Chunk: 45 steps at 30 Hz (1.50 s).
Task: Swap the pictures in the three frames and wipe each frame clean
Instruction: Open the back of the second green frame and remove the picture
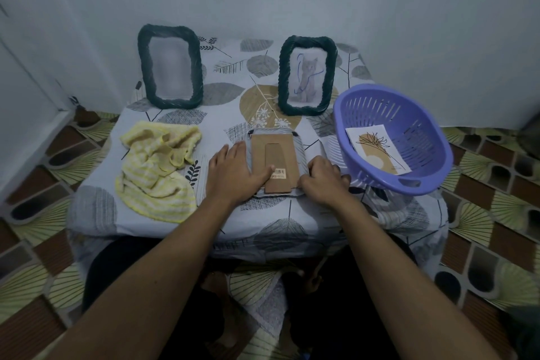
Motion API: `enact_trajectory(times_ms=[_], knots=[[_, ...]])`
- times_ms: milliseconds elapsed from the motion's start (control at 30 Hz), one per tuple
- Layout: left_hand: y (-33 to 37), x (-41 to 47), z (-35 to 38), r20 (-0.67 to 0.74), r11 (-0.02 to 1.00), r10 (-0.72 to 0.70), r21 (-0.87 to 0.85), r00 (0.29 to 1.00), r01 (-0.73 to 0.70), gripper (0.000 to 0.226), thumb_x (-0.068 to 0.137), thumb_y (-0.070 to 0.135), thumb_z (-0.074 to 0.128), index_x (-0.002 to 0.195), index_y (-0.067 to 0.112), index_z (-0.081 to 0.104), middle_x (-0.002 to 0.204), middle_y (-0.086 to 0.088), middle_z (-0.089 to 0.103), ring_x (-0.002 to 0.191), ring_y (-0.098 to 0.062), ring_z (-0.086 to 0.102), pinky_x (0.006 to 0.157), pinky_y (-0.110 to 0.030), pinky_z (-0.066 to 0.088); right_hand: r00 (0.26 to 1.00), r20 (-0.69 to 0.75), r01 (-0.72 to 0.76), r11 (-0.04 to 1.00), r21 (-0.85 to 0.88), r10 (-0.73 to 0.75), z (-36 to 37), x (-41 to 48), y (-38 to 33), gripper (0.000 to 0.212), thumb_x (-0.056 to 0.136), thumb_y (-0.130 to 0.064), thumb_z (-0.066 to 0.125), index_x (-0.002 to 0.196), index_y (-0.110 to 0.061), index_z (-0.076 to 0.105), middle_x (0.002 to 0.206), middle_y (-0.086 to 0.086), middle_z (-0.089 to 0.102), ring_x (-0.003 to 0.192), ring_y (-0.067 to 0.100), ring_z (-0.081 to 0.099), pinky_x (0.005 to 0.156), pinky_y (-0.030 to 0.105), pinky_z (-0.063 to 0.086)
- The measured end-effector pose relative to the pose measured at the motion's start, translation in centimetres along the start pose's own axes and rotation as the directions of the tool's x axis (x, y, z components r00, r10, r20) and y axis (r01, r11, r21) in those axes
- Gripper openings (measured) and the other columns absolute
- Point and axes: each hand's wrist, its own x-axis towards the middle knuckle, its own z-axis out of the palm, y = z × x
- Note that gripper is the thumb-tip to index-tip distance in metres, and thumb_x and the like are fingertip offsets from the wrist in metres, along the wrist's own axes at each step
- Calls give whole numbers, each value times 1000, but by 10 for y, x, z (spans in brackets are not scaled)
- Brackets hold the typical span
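**Hands working the back of a face-down picture frame**

Seen from the head camera, a person sits at a small table (263,213) covered in leaf-print fabric. In the middle lies the face-down frame (301,145), its brown cardboard back (287,152) upward. The left hand (233,172) lies flat and spread over the frame's left side, thumb resting on the cardboard. The right hand (324,181) is curled at the frame's near right edge, fingertips apparently pinching it at a thin metal tab; the exact contact is hidden.

At the back stand two dark braided frames: the left standing frame (170,67) looks blank, and the right standing frame (306,76) shows a cat drawing. A crumpled yellow cloth (157,172) lies to the left. A purple basket (426,137) on the right holds a loose botanical print (377,149).

The step seems to be working the tabs that hold the backing. To do it well, keep the flat hand pressing so the frame does not slide, turn each tab only as far as needed, and lift the board evenly. The glass underneath could crack or smear.
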Motion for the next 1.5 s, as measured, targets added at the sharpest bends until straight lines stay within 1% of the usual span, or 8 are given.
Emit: enact_trajectory(times_ms=[167,367,600,767,900,1133,1333,1500], knots=[[0,0,0,-14,999,-9,-33,1000,8,98,81,78,49,151,13,32,156,-7,38,146,-30,28,118,-46,20,993,-117,-2,981,194,25,3,-2,-2,53,85,-24,61,135,-22,42,136,5,44,128,27,42,108,46,26],[2,-2,-4,-89,993,5,-118,996,-16,68,76,73,62,121,23,52,125,0,58,120,-24,49,104,-43,36,995,-104,28,965,261,0,9,-2,-8,44,90,-27,58,134,-29,57,144,3,39,137,26,34,112,43,20],[6,1,-9,-43,975,-55,-219,998,44,69,71,72,69,118,22,60,122,-1,61,118,-24,51,103,-45,39,990,-118,-30,948,316,71,11,2,-13,53,92,-33,55,144,-24,48,149,7,39,140,28,28,114,46,22],[13,4,-12,15,967,-84,-238,996,85,81,65,81,50,119,23,62,123,-1,64,118,-25,55,105,-50,38,989,-124,-42,945,326,86,10,3,-9,45,92,-33,55,136,-26,58,146,6,43,137,30,30,111,45,26],[19,5,-10,43,967,-76,-242,996,84,70,75,74,54,122,23,61,128,0,63,125,-23,51,113,-54,26,982,-118,-89,905,416,150,8,4,-7,41,88,-36,55,127,-27,65,139,2,53,131,29,39,110,46,33],[15,4,-8,39,959,-64,-274,997,72,47,91,56,56,122,22,61,128,0,63,127,-23,49,115,-54,21,972,-70,-141,799,585,222,13,9,-9,23,66,-46,52,82,-34,62,124,4,60,120,30,52,102,51,47],[15,3,-9,41,951,-59,-303,997,69,46,93,55,52,122,21,61,127,-1,62,128,-24,48,118,-54,17,968,-90,-134,787,603,234,7,6,-13,28,65,-44,52,89,-36,65,123,1,60,121,30,52,101,53,47],[16,1,-9,33,947,-61,-314,998,69,41,96,51,50,120,19,62,127,-1,62,129,-25,47,118,-54,15,964,-163,-92,837,539,211,3,5,-17,36,72,-42,54,104,-33,69,129,1,60,121,28,49,108,48,37]])
